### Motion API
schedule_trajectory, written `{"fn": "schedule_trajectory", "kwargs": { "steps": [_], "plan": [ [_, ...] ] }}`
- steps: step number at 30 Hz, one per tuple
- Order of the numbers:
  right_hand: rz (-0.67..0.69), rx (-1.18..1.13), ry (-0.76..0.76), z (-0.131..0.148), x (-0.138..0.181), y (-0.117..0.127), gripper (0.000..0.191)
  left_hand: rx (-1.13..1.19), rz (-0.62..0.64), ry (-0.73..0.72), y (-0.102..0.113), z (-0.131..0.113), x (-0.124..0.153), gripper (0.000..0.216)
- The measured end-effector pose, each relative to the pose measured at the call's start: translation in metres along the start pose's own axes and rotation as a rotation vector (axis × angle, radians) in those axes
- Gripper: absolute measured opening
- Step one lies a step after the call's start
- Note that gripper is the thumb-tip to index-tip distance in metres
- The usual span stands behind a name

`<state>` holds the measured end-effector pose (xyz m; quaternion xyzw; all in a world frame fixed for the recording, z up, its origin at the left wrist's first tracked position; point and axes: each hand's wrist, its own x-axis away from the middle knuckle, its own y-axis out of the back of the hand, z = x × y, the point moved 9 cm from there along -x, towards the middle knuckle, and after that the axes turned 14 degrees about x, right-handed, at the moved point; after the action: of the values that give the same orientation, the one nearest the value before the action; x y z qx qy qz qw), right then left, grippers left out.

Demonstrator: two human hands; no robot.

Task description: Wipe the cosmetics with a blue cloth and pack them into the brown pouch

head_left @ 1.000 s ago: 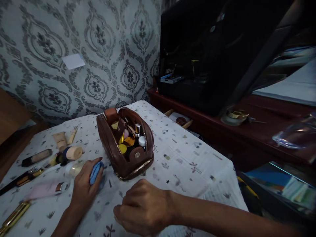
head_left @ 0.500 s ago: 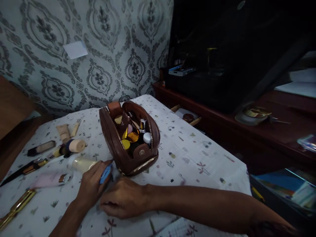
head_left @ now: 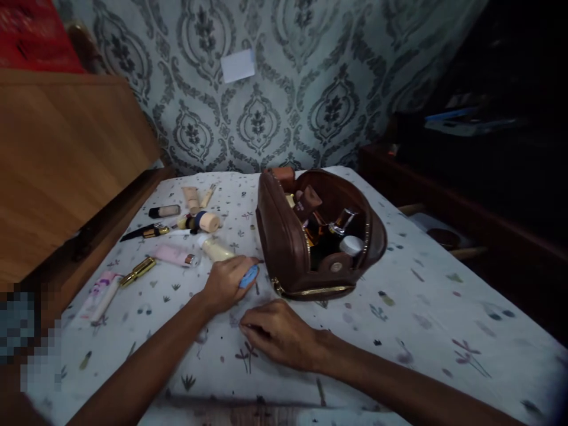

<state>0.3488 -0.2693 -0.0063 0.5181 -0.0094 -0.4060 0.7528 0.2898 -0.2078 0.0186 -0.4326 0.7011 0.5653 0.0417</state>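
My left hand (head_left: 228, 283) is closed around a small blue object (head_left: 249, 276) whose kind I cannot make out. It rests on the printed cloth, just left of the front corner of a brown toiletry bag (head_left: 284, 242). My right hand (head_left: 281, 332) lies on the cloth in front of the bag, fingers curled, with nothing seen in them. The bag is unzipped and holds a white-capped jar (head_left: 351, 245), a silver-capped bottle (head_left: 342, 220) and a brown packet (head_left: 307, 202). A cream-coloured tube (head_left: 216, 248) lies right behind my left hand.
On the left of the cloth lie a pink tube (head_left: 173, 255), a gold tube (head_left: 138, 272), a pink-and-white tube (head_left: 98, 297), a beige-capped bottle (head_left: 207, 221) and several other cosmetics. A wooden panel (head_left: 75, 154) borders the left. An open drawer (head_left: 465, 253) stands right of the bed.
The view has swung left, so the bag and cosmetics appear farther right. A gap now shows between my two hands. My left hand still holds the blue object.
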Motion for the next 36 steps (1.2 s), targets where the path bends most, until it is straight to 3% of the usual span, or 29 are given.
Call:
{"fn": "schedule_trajectory", "kwargs": {
  "steps": [5, 7, 10, 13, 16, 22, 28, 31, 36],
  "plan": [
    [0.043, 0.037, -0.127, -0.001, -0.029, -0.003, 0.023, -0.197, -0.072, 0.043, 0.029, 0.014, -0.001, 0.026],
    [0.030, -0.031, -0.188, -0.002, -0.046, -0.004, 0.025, -0.279, -0.134, 0.164, 0.056, 0.034, 0.001, 0.027],
    [0.055, -0.330, -0.341, -0.014, -0.066, -0.019, 0.020, -0.432, -0.175, 0.501, 0.101, 0.082, 0.018, 0.025],
    [0.074, -0.675, -0.545, -0.033, -0.070, -0.043, 0.017, -0.387, -0.014, 0.660, 0.116, 0.122, 0.039, 0.029],
    [0.037, -0.780, -0.595, -0.045, -0.065, -0.052, 0.016, -0.191, 0.157, 0.613, 0.104, 0.136, 0.052, 0.035],
    [0.058, -0.846, -0.534, -0.045, -0.057, -0.052, 0.023, -0.094, 0.250, 0.491, 0.091, 0.119, 0.062, 0.046],
    [-0.012, -0.845, -0.519, -0.049, -0.060, -0.051, 0.026, -0.287, 0.289, 0.401, 0.085, 0.105, 0.074, 0.047],
    [-0.065, -0.794, -0.511, -0.055, -0.059, -0.049, 0.022, -0.347, 0.227, 0.364, 0.084, 0.097, 0.072, 0.044],
    [-0.203, -0.589, -0.491, -0.064, -0.055, -0.035, 0.020, -0.237, -0.031, 0.322, 0.102, 0.071, 0.055, 0.039]
  ]
}}
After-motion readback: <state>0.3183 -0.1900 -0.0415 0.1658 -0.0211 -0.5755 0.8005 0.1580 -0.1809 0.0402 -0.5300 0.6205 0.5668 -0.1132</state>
